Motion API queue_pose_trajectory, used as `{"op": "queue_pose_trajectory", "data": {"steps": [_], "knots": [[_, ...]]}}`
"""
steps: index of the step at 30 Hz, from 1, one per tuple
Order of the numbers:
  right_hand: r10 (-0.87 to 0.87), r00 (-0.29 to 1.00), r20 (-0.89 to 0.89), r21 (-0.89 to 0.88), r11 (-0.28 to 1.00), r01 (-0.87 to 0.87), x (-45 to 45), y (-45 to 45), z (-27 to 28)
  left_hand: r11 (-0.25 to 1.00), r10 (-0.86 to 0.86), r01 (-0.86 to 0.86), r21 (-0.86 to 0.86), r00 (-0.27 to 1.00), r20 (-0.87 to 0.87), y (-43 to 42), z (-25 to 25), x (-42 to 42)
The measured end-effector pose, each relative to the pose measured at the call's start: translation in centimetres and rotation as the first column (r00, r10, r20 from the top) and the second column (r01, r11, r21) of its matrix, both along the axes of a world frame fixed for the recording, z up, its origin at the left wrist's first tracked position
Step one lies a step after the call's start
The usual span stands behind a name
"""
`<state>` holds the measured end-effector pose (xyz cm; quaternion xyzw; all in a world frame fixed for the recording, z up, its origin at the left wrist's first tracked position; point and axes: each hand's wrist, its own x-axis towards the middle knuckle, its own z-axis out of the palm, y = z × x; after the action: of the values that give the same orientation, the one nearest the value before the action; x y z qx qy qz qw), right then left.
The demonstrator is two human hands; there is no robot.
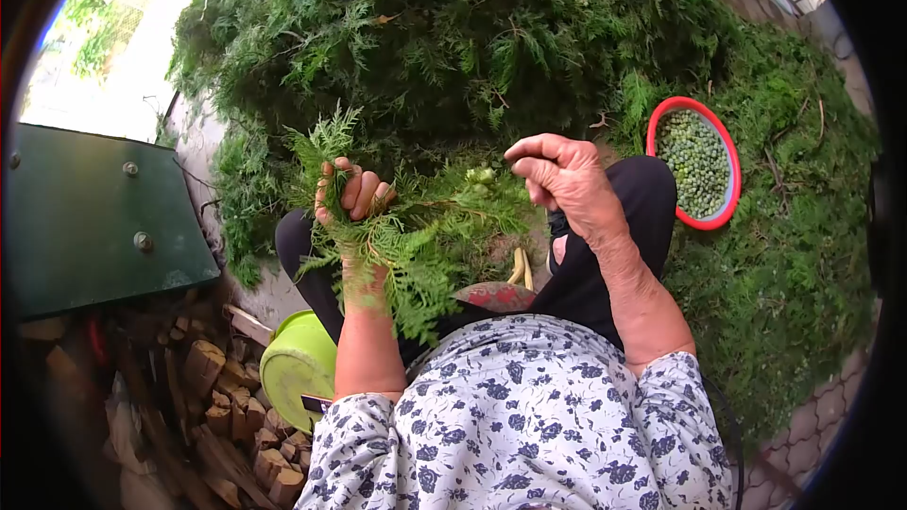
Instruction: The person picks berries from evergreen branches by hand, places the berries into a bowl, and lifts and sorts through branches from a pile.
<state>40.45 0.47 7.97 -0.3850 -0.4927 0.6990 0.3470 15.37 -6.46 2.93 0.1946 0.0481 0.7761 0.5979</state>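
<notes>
My left hand (354, 191) is closed around a leafy thuja branch (406, 255), whose flat green sprays hang over my wrist and spread to the right. A pale green cluster of cones (480, 175) shows near the branch's right end. Just right of that cluster, my right hand (567, 178) is raised with thumb and forefinger drawn together. Whatever its fingers hold, if anything, is too small to make out. To the right of my knee, a red-rimmed bowl (654, 132) holds many small green cones (694, 165).
A large heap of cut thuja branches (425, 47) rises in front, with more greenery along the right. Yellowish handles (520, 266) show between my legs. At left are a lime-green tub (298, 368), split firewood (203, 368) and a dark green bolted panel (94, 217).
</notes>
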Motion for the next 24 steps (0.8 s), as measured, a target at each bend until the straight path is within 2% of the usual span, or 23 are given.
{"op": "queue_pose_trajectory", "data": {"steps": [1, 2, 5, 6, 9, 11, 12, 13, 14, 15, 16, 17, 19, 20, 22, 23, 24], "knots": [[0.062, 0.998, 0.03, -0.003, 0.998, -0.062, -0.3, -0.3, 0.1, 0.999, 0.034, -0.032, 0.036, 0.998, -0.058, -0.1, 0.2, 0.0], [0.091, 0.992, 0.087, 0.072, 0.993, -0.097, -0.6, -0.5, 0.1, 0.997, -0.079, 0.08, 0.025, 0.997, -0.024, 0.1, 0.4, -0.9], [0.175, 0.968, 0.178, 0.339, 0.913, -0.227, -1.2, -1.0, -1.1, 0.992, -0.119, 0.122, 0.045, 0.991, -0.063, 0.2, 1.0, -1.6], [0.177, 0.968, 0.178, 0.338, 0.913, -0.229, -1.4, -1.3, -1.2, 0.995, -0.1, 0.101, 0.026, 0.994, -0.033, 0.1, 1.2, -1.5], [0.123, 0.973, 0.193, 0.302, 0.936, -0.179, -1.9, -2.6, -1.2, 0.99, -0.106, 0.109, 0.085, 0.994, -0.034, 0.1, 1.1, -1.9], [-0.034, 0.973, 0.226, 0.316, 0.948, -0.041, -2.1, -3.2, -1.3, 0.985, -0.1, 0.111, 0.134, 0.992, -0.082, 0.1, 1.6, -2.0], [-0.155, 0.966, 0.207, 0.553, 0.833, 0.015, -2.2, -3.3, -2.2, 0.976, -0.092, 0.116, 0.183, 0.987, -0.131, 0.0, 2.0, -2.1], [-0.156, 0.966, 0.207, 0.554, 0.832, 0.015, -1.9, -3.5, -2.6, 0.976, -0.093, 0.116, 0.184, 0.987, -0.131, 0.0, 2.6, -2.1], [-0.137, 0.977, 0.163, 0.316, 0.945, 0.08, -1.7, -3.9, -2.5, 0.964, -0.076, 0.121, 0.236, 0.979, -0.19, 0.0, 3.3, -2.1], [-0.13, 0.985, 0.115, 0.051, 0.991, 0.125, -1.3, -4.0, -2.5, 0.95, -0.054, 0.127, 0.286, 0.967, -0.248, -0.1, 3.6, -2.2], [-0.131, 0.982, -0.138, -0.144, 0.983, 0.111, -0.5, -3.5, -3.5, 0.912, -0.051, 0.168, 0.374, 0.952, -0.303, 0.2, 3.6, -3.1], [-0.145, 0.955, -0.26, -0.223, 0.971, 0.087, 0.2, -3.2, -3.8, 0.912, -0.05, 0.167, 0.375, 0.951, -0.304, 0.2, 3.8, -3.7], [-0.315, 0.889, -0.332, -0.369, 0.911, 0.185, -0.8, -3.4, -1.2, 0.864, -0.033, 0.222, 0.451, 0.92, -0.39, 0.1, 4.7, -4.2], [-0.319, 0.888, -0.332, -0.372, 0.909, 0.187, -0.7, -3.4, -0.8, 0.821, -0.045, 0.289, 0.492, 0.892, -0.45, 0.4, 4.9, -4.5], [-0.174, 0.84, -0.514, -0.377, 0.925, -0.039, -0.6, -3.3, -0.2, 0.809, -0.033, 0.292, 0.51, 0.89, -0.456, 0.3, 4.8, -4.4], [-0.176, 0.84, -0.513, -0.379, 0.925, -0.038, -0.6, -3.4, -0.1, 0.798, -0.021, 0.292, 0.527, 0.888, -0.459, 0.2, 4.8, -4.3], [-0.03, 0.908, -0.419, -0.288, 0.952, -0.101, -0.6, -3.5, 0.1, 0.798, -0.022, 0.292, 0.527, 0.889, -0.458, 0.1, 4.9, -4.2]]}}
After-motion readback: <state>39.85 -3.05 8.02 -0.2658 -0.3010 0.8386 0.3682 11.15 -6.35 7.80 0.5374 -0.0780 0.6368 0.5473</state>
